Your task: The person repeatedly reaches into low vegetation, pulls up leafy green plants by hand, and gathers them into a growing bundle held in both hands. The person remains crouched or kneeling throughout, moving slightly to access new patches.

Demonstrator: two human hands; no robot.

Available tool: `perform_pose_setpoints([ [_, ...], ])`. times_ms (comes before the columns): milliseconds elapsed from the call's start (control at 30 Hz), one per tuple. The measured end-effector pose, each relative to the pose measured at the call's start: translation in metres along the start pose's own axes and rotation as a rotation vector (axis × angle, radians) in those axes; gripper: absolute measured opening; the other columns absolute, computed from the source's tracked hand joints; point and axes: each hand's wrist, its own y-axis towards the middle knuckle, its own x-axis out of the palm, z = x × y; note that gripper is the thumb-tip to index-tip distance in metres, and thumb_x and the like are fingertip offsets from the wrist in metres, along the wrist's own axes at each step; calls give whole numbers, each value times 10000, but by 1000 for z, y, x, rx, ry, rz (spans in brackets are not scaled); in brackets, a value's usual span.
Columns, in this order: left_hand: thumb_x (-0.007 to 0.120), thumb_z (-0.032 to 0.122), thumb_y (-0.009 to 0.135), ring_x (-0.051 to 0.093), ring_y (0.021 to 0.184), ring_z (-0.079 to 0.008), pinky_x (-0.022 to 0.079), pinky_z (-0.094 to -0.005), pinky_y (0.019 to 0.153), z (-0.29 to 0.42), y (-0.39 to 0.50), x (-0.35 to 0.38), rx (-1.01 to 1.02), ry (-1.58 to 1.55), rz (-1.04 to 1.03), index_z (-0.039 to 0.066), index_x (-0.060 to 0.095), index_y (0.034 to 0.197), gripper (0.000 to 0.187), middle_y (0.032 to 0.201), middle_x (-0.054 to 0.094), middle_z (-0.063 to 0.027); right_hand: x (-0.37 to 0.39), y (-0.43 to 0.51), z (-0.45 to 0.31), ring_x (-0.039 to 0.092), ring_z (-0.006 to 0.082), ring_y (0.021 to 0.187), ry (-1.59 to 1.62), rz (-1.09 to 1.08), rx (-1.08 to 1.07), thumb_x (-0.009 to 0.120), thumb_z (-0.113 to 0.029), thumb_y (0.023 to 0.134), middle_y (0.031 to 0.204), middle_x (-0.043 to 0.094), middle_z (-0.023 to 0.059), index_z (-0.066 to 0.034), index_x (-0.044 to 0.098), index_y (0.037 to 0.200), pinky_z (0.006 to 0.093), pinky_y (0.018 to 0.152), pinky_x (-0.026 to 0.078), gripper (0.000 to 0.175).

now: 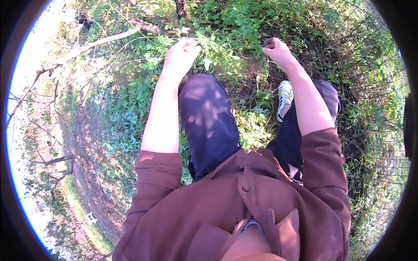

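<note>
My left hand (183, 55) is out in front of my left knee, its thumb and fingers curled together in a pinch beside leafy green weeds (209, 42). A thin stem runs close to its fingertips, but whether it is gripped is too fine to see. Farther right, my right hand (277, 52) hangs over the undergrowth with thumb and fingertips bent close together. Anything slender between those fingers cannot be made out. Between the two hands lie low green leaves and dry brown stalks (248, 68).
A bare fallen branch (98, 42) reaches in from the left, with a darker trunk (181, 9) at the top. Wire mesh fencing (382, 130) curves along the right. My white sneaker (284, 101) stands among the weeds. A small white object (91, 218) is at lower left.
</note>
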Motion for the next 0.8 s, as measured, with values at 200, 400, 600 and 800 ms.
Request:
perform_pose_setpoints([
  [200, 612, 298, 804, 627, 859, -231, 493, -340, 774, 84, 46, 82, 183, 338, -251, 60, 617, 1030, 328, 945, 650, -110, 19, -2, 1, 590, 232, 996, -311, -16, -133, 693, -313, 724, 1090, 602, 123, -40, 518, 1154, 320, 894, 452, 539],
  [400, 628, 294, 800, 643, 897, -233, 515, -351, 787, 59, 46, 124, 193, 1042, -839, 71, 667, 946, 269, 943, 671, -84, 46, 22, 23, 410, 299, 1235, -656, -74, -270, 693, -332, 717, 1341, 421, 160, -54, 313, 1357, 351, 1021, 350, 795],
  [600, 609, 293, 783, 586, 1000, -342, 500, -407, 801, 73, 46, 129, 420, 829, -479, -57, 557, 1079, 460, 1045, 586, -258, 88, 73, 34, 254, 243, 1351, -876, -72, -536, 407, -319, 884, 1439, 310, 93, -100, 243, 1405, 390, 1114, 166, 589],
  [800, 550, 213, 815, 609, 974, -243, 390, -385, 865, 98, 52, 112, 190, 863, -583, 38, 648, 1039, 300, 1023, 651, -125, 155, 120, 5, 137, 236, 1383, -890, -283, -553, 682, -454, 726, 1468, 217, 120, -32, 126, 1419, 370, 1143, 89, 984],
])
